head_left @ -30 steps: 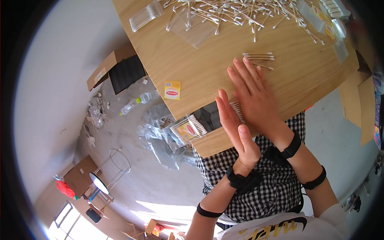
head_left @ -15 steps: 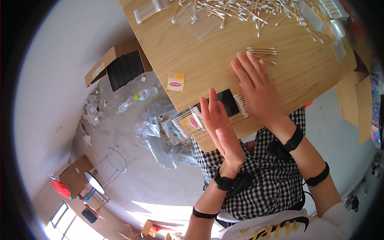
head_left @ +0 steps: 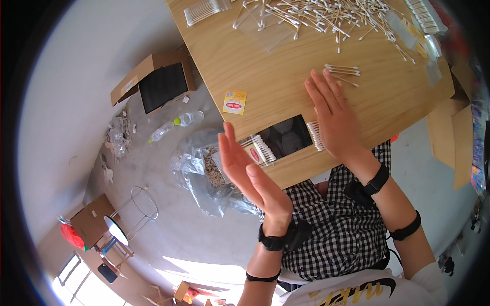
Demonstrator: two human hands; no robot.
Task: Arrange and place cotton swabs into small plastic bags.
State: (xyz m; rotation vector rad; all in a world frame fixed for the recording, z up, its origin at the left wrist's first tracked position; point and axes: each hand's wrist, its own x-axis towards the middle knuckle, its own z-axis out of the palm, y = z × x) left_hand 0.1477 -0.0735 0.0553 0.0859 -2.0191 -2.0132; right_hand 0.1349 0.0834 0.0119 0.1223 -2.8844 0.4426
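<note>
My left hand is raised at the table's near left edge with its fingers stretched and spread; it holds nothing. Partly hidden behind it lies a clear packet of cotton swabs with a yellow and red card inside. A glossy dark rectangular panel sits between that packet and a short row of cotton swabs. My right hand lies with straight fingers beside this row, its palm side hidden. Just beyond its fingertips are a few loose swabs.
A big pile of cotton swabs covers the table's far side, near flat clear bags and a filled packet. A yellow card lies near the left edge. On the floor are a plastic bag, bottles and a cardboard box.
My left hand has moved left, off the dark panel and part of the swab packet, so more of both shows. My right hand stays beside the swab row. The view has shifted slightly.
</note>
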